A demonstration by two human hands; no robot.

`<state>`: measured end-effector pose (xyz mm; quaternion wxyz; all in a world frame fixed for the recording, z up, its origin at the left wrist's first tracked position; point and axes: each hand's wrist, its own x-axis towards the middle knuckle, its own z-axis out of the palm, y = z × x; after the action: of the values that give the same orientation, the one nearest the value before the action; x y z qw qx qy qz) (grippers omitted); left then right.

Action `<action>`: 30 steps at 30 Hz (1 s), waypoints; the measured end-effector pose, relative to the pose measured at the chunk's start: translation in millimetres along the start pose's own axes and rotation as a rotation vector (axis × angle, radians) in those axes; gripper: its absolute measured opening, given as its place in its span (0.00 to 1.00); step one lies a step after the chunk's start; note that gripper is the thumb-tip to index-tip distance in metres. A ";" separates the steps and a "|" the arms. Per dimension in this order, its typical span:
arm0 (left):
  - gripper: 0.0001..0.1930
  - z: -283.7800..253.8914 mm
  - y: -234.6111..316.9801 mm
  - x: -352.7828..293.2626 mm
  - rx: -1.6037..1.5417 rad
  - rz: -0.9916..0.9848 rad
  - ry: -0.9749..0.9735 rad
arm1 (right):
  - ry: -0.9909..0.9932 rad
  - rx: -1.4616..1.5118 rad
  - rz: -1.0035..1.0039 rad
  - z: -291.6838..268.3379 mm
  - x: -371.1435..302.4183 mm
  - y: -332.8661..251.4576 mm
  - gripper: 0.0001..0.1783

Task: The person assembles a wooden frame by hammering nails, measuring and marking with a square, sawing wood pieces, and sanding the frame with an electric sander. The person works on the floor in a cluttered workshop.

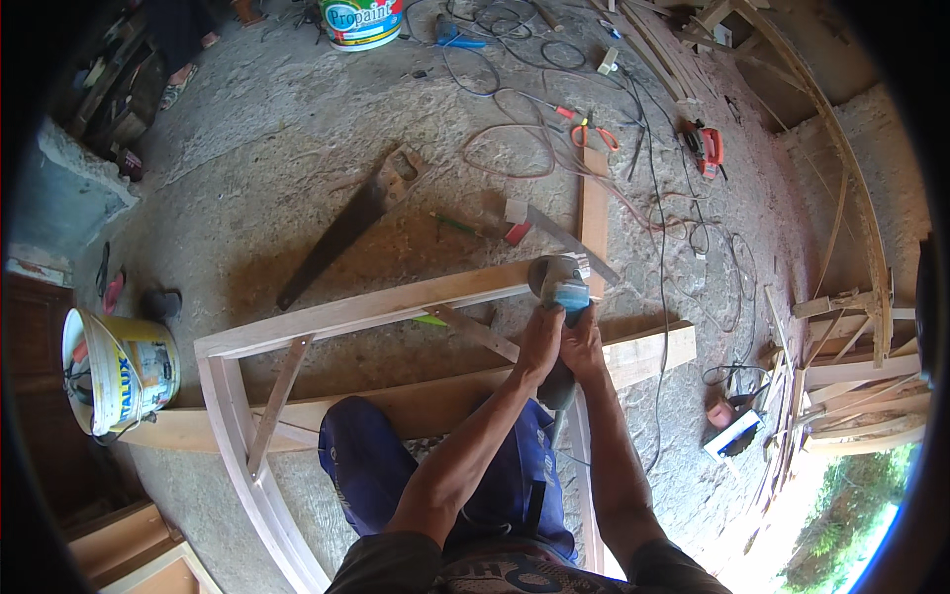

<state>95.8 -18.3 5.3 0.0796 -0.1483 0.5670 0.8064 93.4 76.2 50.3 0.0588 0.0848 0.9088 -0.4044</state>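
Both of my hands are closed round an angle grinder (568,293) with a bluish body and a round disc at its front. My left hand (540,344) grips its left side, my right hand (583,346) its right, and the rear of the tool hangs down between my forearms. The disc is at the right end of the top rail of a pale wooden frame (386,305); whether it touches the wood cannot be made out. Slanting braces (280,401) join the frame's corners. A long plank (381,404) lies under the frame, across my knees' front.
Beyond the frame lie a handsaw (346,228), a try square (569,241), a board (594,213) and orange-handled cutters (597,137). Cords snake over the concrete floor, near a red power tool (706,148) and a circular saw (734,433). Buckets (148,371) stand left and far; timber (861,391) is stacked right.
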 end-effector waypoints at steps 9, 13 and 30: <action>0.25 -84.8 41.1 -35.6 -0.050 0.007 0.176 | -0.116 0.020 -0.109 65.8 -26.3 -60.4 0.37; 0.25 -125.1 36.6 -45.6 -0.107 0.021 0.272 | -0.146 0.035 -0.216 103.5 -39.9 -82.2 0.37; 0.22 -333.9 85.3 -109.7 -0.262 0.107 0.481 | -0.468 -0.099 -0.206 256.9 -112.6 -239.8 0.46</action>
<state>223.7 -356.4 12.8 -0.1196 -0.3143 0.4674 0.8176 165.1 -285.1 72.8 0.2300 -0.1070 0.8930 -0.3717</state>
